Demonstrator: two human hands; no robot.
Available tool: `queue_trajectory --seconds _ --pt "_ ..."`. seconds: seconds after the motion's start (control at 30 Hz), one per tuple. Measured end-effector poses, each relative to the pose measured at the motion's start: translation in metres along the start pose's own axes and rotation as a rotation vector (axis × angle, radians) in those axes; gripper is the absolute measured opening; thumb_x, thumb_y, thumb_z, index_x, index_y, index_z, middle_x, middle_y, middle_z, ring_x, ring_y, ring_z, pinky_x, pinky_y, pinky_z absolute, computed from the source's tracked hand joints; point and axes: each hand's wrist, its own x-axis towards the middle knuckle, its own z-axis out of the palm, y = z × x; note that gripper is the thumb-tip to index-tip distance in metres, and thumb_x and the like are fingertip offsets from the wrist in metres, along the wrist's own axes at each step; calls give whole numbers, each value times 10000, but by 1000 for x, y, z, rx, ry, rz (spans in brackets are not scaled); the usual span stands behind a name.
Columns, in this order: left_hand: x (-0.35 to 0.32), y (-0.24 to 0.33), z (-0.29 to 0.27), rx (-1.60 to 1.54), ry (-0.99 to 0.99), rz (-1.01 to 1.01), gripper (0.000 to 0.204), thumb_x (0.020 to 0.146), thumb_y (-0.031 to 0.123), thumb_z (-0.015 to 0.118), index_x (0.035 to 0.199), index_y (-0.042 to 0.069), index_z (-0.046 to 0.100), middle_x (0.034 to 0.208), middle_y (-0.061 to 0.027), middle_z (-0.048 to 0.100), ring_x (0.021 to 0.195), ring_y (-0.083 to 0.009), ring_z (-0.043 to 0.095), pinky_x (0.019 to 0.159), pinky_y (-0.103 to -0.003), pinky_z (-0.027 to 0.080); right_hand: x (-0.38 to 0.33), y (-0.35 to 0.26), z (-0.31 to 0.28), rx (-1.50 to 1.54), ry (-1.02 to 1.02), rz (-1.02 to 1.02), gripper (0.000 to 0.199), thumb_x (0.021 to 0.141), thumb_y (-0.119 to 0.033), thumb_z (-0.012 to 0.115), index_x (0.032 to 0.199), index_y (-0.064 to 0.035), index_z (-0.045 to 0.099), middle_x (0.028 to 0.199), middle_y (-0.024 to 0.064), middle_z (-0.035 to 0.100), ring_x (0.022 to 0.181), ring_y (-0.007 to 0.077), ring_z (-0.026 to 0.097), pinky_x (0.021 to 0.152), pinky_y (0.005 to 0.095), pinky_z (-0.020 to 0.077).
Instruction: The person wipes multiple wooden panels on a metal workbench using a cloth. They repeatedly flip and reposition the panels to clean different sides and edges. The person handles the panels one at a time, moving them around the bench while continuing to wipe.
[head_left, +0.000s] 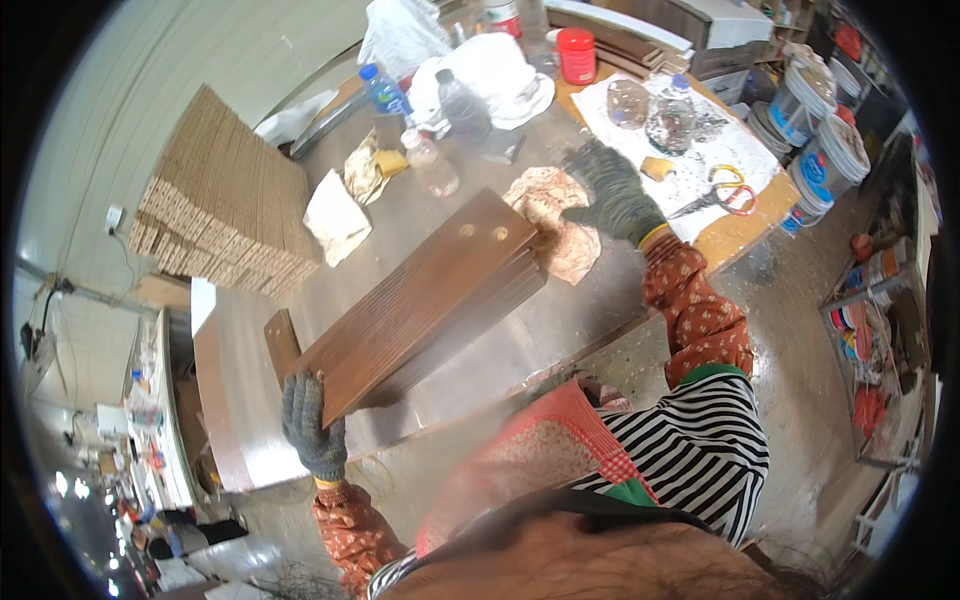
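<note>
A long brown wooden board (430,300) lies slantwise across the table, with two round spots near its far end. Below its right edge shows more brown wood, perhaps further boards. My left hand (312,425), in a grey knit glove, grips the board's near left corner. A smaller brown wood piece (281,340) is just beyond those fingers. My right hand (608,192), in a dark green-grey glove, is past the board's far end, fingers stretched and thumb apart. Its thumb reaches over a crumpled, stained beige cloth (565,250); whether it presses on the cloth I cannot tell.
On the left stands a tall stack of light-brown slatted panels (225,200). Bottles (432,165), crumpled rags (368,168) and a red jar (576,57) stand farther back. Scissors (722,195) lie on white paper (660,105). Buckets (832,160) line the right.
</note>
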Motion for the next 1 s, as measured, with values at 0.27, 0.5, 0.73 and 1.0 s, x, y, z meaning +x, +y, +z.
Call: queue_trajectory --seconds 0.27,0.5,0.73,1.0 --pt "7 -2 -7 -162 -35 -154 633 724 98 786 1335 75 622 1409 -166 585 1342 -411 510 1135 -497 387 -1 -29 79 232 -109 87 419 924 -334 631 1284 -121 617 1238 142 649 1141 260 625 1019 330 467" --pt "16 -19 -4 1 -26 82 612 731 245 803 1309 128 640 1416 -127 584 1338 -358 519 1100 -488 374 -13 -88 -87 761 459 176 446 838 -100 757 1265 -61 634 1190 147 680 1140 295 649 1021 394 502" --pt "17 -22 8 -46 27 144 553 761 236 768 1284 112 641 1354 -121 611 1325 -355 528 1158 -557 309 17 -204 -75 120 474 -486 261 849 -187 691 1108 -164 704 1224 117 650 1186 334 590 1053 476 435" --pt "9 -39 21 -361 25 122 560 793 234 766 1315 106 610 1421 -209 522 1370 -460 445 1144 -560 343 -4 -390 -56 351 208 -471 362 835 -288 594 1169 -155 640 1202 71 616 1203 325 557 1055 542 410"
